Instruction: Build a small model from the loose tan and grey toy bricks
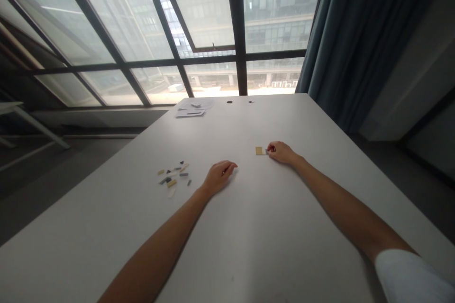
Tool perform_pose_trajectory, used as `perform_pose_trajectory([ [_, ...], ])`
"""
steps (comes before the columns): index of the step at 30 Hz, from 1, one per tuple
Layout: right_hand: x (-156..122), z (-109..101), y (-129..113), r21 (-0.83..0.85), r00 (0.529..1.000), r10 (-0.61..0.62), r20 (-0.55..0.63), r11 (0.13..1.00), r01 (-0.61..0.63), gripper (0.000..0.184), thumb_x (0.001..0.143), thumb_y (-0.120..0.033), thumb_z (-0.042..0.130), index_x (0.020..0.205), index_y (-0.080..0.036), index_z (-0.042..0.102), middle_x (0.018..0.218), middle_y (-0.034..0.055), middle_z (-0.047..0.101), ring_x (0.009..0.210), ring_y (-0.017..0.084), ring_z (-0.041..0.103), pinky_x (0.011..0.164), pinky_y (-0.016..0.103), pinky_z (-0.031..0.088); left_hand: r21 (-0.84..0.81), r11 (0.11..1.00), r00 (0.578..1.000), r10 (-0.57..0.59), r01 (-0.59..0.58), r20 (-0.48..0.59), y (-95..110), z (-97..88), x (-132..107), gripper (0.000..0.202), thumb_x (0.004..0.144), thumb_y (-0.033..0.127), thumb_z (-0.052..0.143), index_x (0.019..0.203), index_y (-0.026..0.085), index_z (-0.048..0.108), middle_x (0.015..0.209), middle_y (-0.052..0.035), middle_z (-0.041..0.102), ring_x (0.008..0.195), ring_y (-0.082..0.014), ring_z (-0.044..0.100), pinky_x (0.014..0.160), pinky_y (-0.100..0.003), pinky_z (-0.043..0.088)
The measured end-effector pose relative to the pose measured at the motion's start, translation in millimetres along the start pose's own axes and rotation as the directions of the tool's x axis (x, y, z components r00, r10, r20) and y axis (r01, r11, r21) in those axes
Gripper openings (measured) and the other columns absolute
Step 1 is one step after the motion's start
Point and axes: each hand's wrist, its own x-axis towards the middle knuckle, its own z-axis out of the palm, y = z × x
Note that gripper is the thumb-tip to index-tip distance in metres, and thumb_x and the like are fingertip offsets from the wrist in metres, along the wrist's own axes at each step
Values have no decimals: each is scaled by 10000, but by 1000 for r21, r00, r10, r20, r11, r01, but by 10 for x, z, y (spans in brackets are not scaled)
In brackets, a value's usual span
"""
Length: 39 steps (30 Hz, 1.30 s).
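Observation:
My right hand (280,151) is at the right end of a small tan studded building plate (259,150) that lies on the white table. White and grey bits show between the plate and my fingertips. Those fingers are curled in a pinch on the grey brick there, which they partly cover. To the left, my left hand (219,175) rests on the tabletop, fingers loosely stretched out and nothing visible in it. Farther left is a scattered group of loose toy bricks: a tan brick (172,183), a grey brick (184,174), and several white and dark ones.
The long white table (227,128) reaches toward a large window (209,9). Papers (191,113) lie at its far left, and two small dark round spots sit near the far edge. A blue curtain (341,47) hangs at the right.

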Motion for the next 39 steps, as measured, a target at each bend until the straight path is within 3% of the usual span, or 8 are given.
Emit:
perform_pose_trajectory([
  [5, 21, -86, -17, 23, 1000, 7, -30, 1000, -7, 143, 782, -143, 617, 883, -159, 716, 834, 47, 713, 715, 133, 592, 662, 223, 408, -5, 1000, 1000, -13, 13, 10, -8, 1, -7, 353, 1021, 351, 422, 963, 172, 721, 728, -10, 651, 654, -117, 548, 642, -226, 411],
  [8, 41, -199, -95, 94, 984, 33, -176, 995, -17, 177, 819, -155, 580, 949, -156, 700, 830, 43, 700, 693, 133, 580, 666, 236, 418, -8, 1000, 1000, -11, 11, 17, -1, 0, -4, 346, 1019, 341, 426, 961, 169, 721, 750, -16, 664, 662, -117, 550, 646, -225, 407],
  [12, -12, -283, -394, 242, 915, -13, -404, 963, 121, 186, 846, -220, 578, 1000, -178, 673, 772, 5, 663, 662, 133, 568, 649, 242, 424, 0, 1000, 999, -18, 18, 29, 26, -8, 0, 349, 1014, 342, 428, 957, 168, 725, 767, -23, 676, 652, -117, 548, 635, -223, 405],
  [15, -127, -189, -685, 243, 892, -114, -437, 940, 239, 194, 878, -233, 552, 1035, -190, 658, 774, -5, 655, 640, 125, 542, 647, 242, 415, 22, 999, 999, -33, 32, 41, 61, -24, 2, 354, 1009, 338, 425, 934, 169, 726, 760, -22, 681, 649, -120, 554, 636, -223, 410],
  [19, -305, 108, -939, 160, 899, -247, -361, 934, 320, 192, 873, -166, 547, 1023, -194, 663, 791, -1, 653, 671, 129, 539, 700, 251, 411, 77, 994, 997, -82, 80, 15, 109, -44, 6, 367, 1011, 336, 403, 927, 181, 725, 782, -18, 694, 679, -128, 577, 674, -233, 421],
  [24, -450, 400, -1010, 98, 925, -338, -171, 929, 357, 136, 886, -162, 578, 984, -191, 667, 818, 13, 652, 791, 153, 581, 769, 261, 411, 177, 979, 991, -114, 102, 63, 134, -31, -9, 289, 966, 362, 487, 1038, 221, 728, 833, -7, 706, 704, -136, 588, 697, -243, 432],
  [30, -512, 480, -1064, 25, 915, -401, -37, 915, 402, 99, 879, -172, 605, 940, -197, 680, 860, 22, 629, 836, 158, 568, 773, 256, 399, 253, 964, 983, -117, 78, 144, 133, -10, -16, 229, 908, 330, 561, 1037, 262, 738, 811, 3, 676, 746, -148, 601, 703, -246, 437],
  [39, -504, 509, -1016, 31, 916, -399, -25, 916, 400, 107, 882, -173, 606, 946, -200, 688, 835, 14, 605, 828, 155, 554, 778, 255, 387, 250, 961, 979, -152, 115, 137, 129, 0, -26, 258, 922, 308, 521, 1054, 262, 737, 854, -8, 681, 761, -151, 609, 726, -253, 450],
])
